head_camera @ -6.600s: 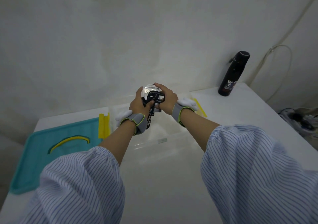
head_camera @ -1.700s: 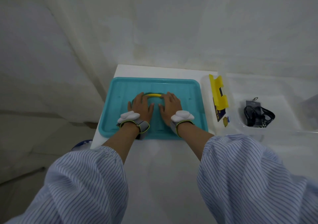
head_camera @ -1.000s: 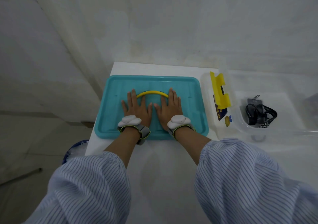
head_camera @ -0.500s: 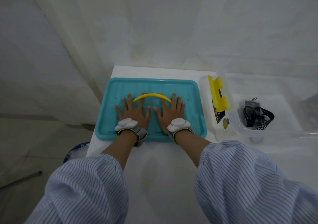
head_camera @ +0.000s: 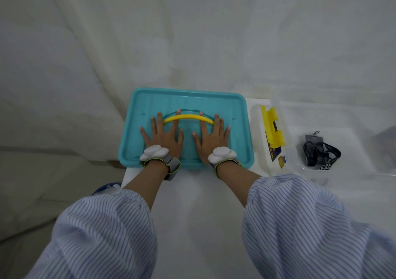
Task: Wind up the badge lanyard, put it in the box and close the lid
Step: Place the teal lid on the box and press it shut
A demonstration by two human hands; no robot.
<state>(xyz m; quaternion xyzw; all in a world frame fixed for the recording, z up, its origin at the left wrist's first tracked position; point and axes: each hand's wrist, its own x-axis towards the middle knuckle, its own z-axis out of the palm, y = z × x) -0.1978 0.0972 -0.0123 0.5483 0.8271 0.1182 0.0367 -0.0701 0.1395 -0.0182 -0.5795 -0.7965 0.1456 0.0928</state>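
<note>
A teal lid (head_camera: 234, 107) with a curved yellow handle (head_camera: 188, 117) lies flat on the white table, at its left end. My left hand (head_camera: 162, 135) and my right hand (head_camera: 211, 136) rest palm down on the lid side by side, fingers spread, fingertips at the handle. To the right stands the clear plastic box (head_camera: 276, 98) with a yellow latch (head_camera: 272, 124) on its near wall. The wound black lanyard with its badge (head_camera: 320, 152) lies on the box floor.
The white table (head_camera: 199, 210) ends just left of the lid, with the floor and a blue object (head_camera: 105, 188) below that edge. A pale cloth wall hangs close behind the table. My striped sleeves fill the foreground.
Earlier both hands held the lanyard above the box; it now lies inside. My hands went to the lid and have spread flat, fingers fanning out to the yellow handle.
</note>
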